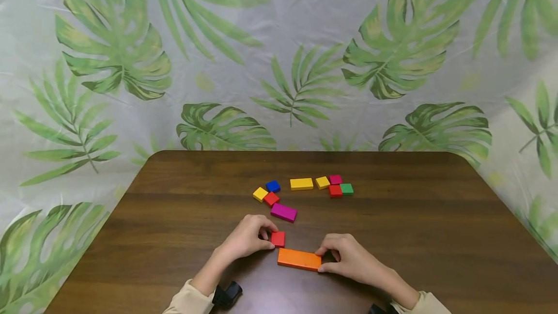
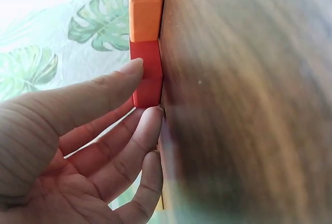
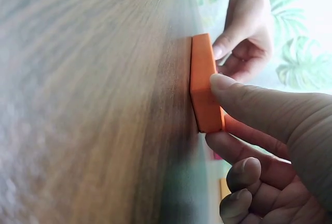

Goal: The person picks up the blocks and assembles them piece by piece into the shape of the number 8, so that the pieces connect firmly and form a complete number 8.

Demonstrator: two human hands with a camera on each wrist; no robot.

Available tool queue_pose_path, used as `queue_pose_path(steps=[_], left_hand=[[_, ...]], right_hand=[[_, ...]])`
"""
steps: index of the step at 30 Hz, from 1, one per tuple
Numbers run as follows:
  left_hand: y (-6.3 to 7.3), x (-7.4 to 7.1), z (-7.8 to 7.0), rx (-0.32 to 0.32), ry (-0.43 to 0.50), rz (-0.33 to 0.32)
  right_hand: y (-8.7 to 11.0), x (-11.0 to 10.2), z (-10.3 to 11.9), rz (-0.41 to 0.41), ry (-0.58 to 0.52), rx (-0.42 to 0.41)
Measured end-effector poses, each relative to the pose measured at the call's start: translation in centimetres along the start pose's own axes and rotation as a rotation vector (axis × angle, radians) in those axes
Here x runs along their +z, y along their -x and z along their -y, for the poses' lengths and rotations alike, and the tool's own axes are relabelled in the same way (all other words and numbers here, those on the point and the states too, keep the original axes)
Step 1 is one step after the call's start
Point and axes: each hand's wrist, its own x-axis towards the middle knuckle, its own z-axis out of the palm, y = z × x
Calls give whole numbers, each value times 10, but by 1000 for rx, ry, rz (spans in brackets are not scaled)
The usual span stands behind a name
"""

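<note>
A small red square block (image 1: pixel 278 239) lies flat on the wooden table, pinched at its left side between the thumb and fingers of my left hand (image 1: pixel 249 235). Just nearer to me lies a long orange block (image 1: pixel 299 259). My right hand (image 1: pixel 348 255) grips its right end, thumb on the near corner and fingers at the far one. In the left wrist view the thumb covers part of the red block (image 2: pixel 148 73), beyond which the orange block (image 2: pixel 145 16) shows. The right wrist view shows the orange block (image 3: pixel 205 86) low on the tabletop.
Behind my hands lie a magenta block (image 1: pixel 284 212), a red block (image 1: pixel 271 199), a yellow block (image 1: pixel 260 194) and a blue block (image 1: pixel 273 186). Farther right are a long yellow block (image 1: pixel 302 184) and a cluster with a green block (image 1: pixel 346 189). A leaf-patterned curtain (image 1: pixel 305 28) hangs behind the table.
</note>
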Motion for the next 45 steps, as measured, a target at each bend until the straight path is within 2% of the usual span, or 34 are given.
queue_pose_path(steps=[10,19,24,31,38,45], left_hand=[[1,-6,-1,10,-33,17],[-6,-8,-3,17,-42,62],[-7,-8,-5,14,-38,61],[-3,-10,-9,-21,-32,75],[-5,-8,-8,-5,-11,91],[3,-5,-7,-37,-13,123]], right_hand=[[-4,-1,1,20,6,0],[0,-4,-1,-9,-2,-9],[1,-5,-3,-16,2,-36],[0,-5,-3,-5,-1,-62],[2,-7,-3,10,-14,-56],[6,2,-3,30,-56,-60]])
